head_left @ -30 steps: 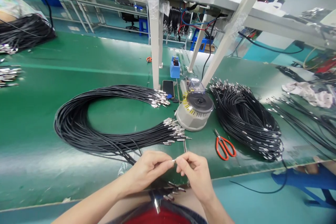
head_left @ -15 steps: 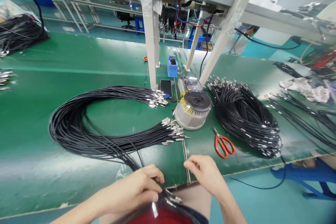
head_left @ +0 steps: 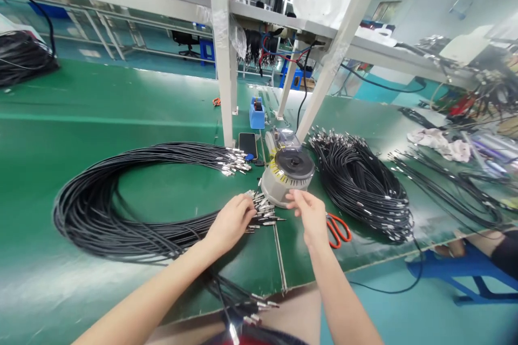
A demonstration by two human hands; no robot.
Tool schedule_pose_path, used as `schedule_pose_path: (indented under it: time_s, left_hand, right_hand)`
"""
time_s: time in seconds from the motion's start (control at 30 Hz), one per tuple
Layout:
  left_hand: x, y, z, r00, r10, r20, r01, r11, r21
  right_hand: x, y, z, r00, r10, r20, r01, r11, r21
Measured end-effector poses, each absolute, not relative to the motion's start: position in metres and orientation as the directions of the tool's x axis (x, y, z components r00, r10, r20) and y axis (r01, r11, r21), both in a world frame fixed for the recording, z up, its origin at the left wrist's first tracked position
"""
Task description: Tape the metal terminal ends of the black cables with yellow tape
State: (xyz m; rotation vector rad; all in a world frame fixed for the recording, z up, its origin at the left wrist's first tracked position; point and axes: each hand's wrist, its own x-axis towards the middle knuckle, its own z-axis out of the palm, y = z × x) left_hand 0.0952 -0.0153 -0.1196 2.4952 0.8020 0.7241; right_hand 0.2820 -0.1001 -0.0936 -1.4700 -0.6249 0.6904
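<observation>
A looped bundle of black cables (head_left: 83, 226) with silvery metal ends lies on the green table. My left hand (head_left: 233, 216) reaches over the bundle's near end, its fingers curled round cables there; the fingertips are partly hidden. In front of the round grey tape dispenser (head_left: 294, 164) is my right hand (head_left: 309, 213), thumb and forefinger slightly apart, with nothing visible between them. Just to its right lie red-handled scissors (head_left: 340, 229), partly covered by the hand. A few more cables (head_left: 229, 294) hang over the table edge onto my lap, their metal ends showing.
A large coil of black cables (head_left: 360, 188) lies right of the dispenser. Behind it stand white shelf posts (head_left: 222, 64), a phone (head_left: 247, 145) and a blue tape holder (head_left: 257, 114). Loose cables (head_left: 441, 188) and a cloth (head_left: 439, 144) lie farther right, near a blue stool (head_left: 461, 269).
My left hand has moved from the cables at my lap forward to the bundle's metal ends. My right hand has moved forward to the tape dispenser, and the view has tilted up.
</observation>
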Motion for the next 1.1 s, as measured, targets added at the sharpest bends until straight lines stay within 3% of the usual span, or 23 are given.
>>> schedule_pose_path:
  time_s: [0.13, 0.27, 0.33, 0.4, 0.5, 0.8, 1.1]
  left_hand:
    - [0.082, -0.020, -0.110, 0.598, 0.717, 0.357, 0.260, -0.596, 0.760]
    - [0.081, -0.023, -0.097, 0.614, 0.775, 0.151, 0.115, -0.277, 0.954]
    - [0.084, -0.025, -0.089, 0.648, 0.760, 0.043, 0.044, -0.094, 0.995]
    - [0.086, -0.027, -0.082, 0.652, 0.759, 0.009, 0.022, -0.031, 0.999]
    - [0.087, -0.031, -0.077, 0.651, 0.759, -0.017, 0.028, -0.001, 1.000]
    - [0.073, -0.047, -0.089, 0.692, 0.717, -0.085, 0.134, -0.013, 0.991]
    - [0.068, -0.055, -0.095, 0.673, 0.738, 0.056, 0.164, -0.222, 0.961]
  right_hand:
    - [0.272, -0.080, -0.078, 0.592, 0.791, -0.153, -0.245, -0.004, -0.970]
    - [0.266, -0.065, -0.069, 0.587, 0.781, -0.212, -0.370, 0.026, -0.929]
    - [0.264, -0.067, -0.066, 0.583, 0.787, -0.202, -0.376, 0.041, -0.926]
    - [0.260, -0.079, -0.064, 0.551, 0.826, -0.118, -0.294, 0.059, -0.954]
    - [0.251, -0.106, -0.064, 0.475, 0.880, 0.020, -0.107, 0.080, -0.991]
    - [0.230, -0.148, -0.077, 0.302, 0.941, 0.152, 0.325, 0.048, -0.944]
    - [0.219, -0.147, -0.089, 0.249, 0.962, 0.113, 0.338, 0.023, -0.941]
